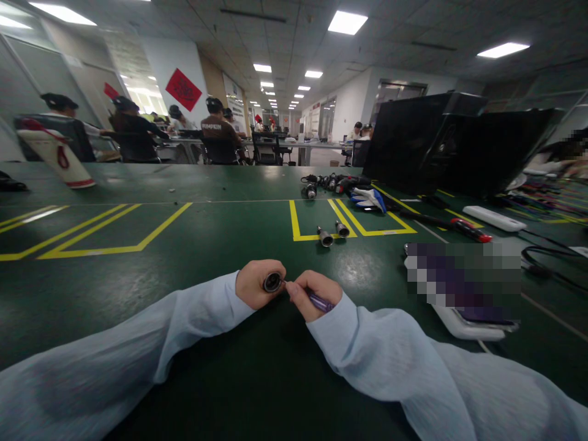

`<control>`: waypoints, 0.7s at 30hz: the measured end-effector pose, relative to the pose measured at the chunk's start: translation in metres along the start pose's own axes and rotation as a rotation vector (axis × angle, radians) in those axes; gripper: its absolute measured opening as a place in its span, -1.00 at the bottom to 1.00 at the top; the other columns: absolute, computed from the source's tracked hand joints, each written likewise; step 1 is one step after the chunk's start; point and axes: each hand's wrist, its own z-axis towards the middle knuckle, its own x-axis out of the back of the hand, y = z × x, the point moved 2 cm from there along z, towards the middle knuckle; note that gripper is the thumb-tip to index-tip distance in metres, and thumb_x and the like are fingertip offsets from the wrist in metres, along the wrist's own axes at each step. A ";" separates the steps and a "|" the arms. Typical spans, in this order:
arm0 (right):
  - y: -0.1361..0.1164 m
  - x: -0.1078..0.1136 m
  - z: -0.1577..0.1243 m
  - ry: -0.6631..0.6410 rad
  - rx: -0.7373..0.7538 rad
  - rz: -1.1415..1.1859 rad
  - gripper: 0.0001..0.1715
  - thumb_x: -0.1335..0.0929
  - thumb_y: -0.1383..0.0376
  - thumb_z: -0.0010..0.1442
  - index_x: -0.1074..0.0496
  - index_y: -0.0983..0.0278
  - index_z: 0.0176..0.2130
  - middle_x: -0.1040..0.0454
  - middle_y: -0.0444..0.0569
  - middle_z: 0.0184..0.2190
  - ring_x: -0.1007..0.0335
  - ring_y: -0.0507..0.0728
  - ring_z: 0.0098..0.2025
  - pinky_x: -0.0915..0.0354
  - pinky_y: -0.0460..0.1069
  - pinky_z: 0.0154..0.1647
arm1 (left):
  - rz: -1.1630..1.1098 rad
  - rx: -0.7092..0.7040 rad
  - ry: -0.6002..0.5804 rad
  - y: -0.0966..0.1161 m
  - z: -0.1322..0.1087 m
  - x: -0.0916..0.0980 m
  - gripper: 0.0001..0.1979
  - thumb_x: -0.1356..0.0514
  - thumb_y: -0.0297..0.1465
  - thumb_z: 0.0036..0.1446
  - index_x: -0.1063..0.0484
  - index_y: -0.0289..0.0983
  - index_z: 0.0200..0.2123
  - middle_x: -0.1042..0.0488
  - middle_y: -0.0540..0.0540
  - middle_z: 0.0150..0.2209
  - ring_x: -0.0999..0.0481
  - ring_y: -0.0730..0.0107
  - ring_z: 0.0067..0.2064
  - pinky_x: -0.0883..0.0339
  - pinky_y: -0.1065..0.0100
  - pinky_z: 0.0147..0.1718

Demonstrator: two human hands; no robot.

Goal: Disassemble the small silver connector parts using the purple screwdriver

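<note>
My left hand [258,284] is closed around a round metal connector [272,282], its dark hollow end facing me. Between the fingers of my right hand [316,293] is a small screwdriver with a purple translucent handle [320,302]. Its thin shaft points left and meets the side of the connector, where my fingers hide the exact contact. Both hands are close together, low over the green table [206,361]. Beyond them lie two similar metal connectors [326,237] [342,229], by the yellow tape lines.
Farther back are a heap of dark connectors [311,190] and a blue-white glove [369,199]. On the right lie a red-and-black tool handle [471,229], a white power strip [493,218] and a blurred phone [487,306]. Large black monitors [413,141] stand behind; a white cup [59,159] leans far left.
</note>
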 end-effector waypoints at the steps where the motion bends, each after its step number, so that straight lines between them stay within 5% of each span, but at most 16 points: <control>1: 0.001 -0.001 0.000 -0.003 0.005 -0.011 -0.73 -0.27 0.23 0.05 -0.32 0.25 -0.61 -0.31 -0.13 -0.65 -0.22 0.00 -0.56 -0.15 -0.07 -0.48 | 0.000 -0.008 -0.004 0.001 0.000 0.000 -0.87 -0.07 -0.39 -0.04 -0.22 -0.30 -0.56 -0.27 0.04 -0.62 -0.25 0.55 -0.58 -0.12 0.51 -0.61; 12: 0.019 -0.005 0.011 -0.053 -0.539 0.698 -0.61 -0.33 0.04 -0.06 -0.28 0.30 -0.61 -0.39 -0.13 -0.69 -0.26 -0.03 -0.66 -0.22 -0.10 -0.58 | 0.019 0.025 -0.007 0.000 0.000 0.001 -0.86 -0.13 -0.37 -0.05 -0.26 -0.31 -0.55 -0.32 0.03 -0.60 -0.31 0.54 -0.56 -0.18 0.51 -0.58; 19: 0.005 0.000 0.003 -0.020 -0.062 0.036 -0.72 -0.30 0.21 0.01 -0.31 0.25 -0.65 -0.31 -0.13 -0.66 -0.20 0.01 -0.56 -0.13 -0.05 -0.47 | 0.061 -0.017 -0.036 0.001 0.000 -0.003 -0.88 -0.06 -0.39 -0.03 -0.26 -0.30 -0.54 -0.30 0.04 -0.61 -0.29 0.54 -0.57 -0.14 0.51 -0.60; 21: 0.005 0.000 0.003 -0.024 -0.039 0.007 -0.74 -0.30 0.21 0.01 -0.34 0.24 -0.64 -0.34 -0.12 -0.64 -0.22 0.02 -0.54 -0.14 -0.04 -0.45 | 0.076 -0.032 -0.041 0.001 0.000 -0.003 -0.88 -0.05 -0.38 -0.02 -0.25 -0.29 -0.54 -0.30 0.04 -0.61 -0.29 0.54 -0.58 -0.14 0.50 -0.60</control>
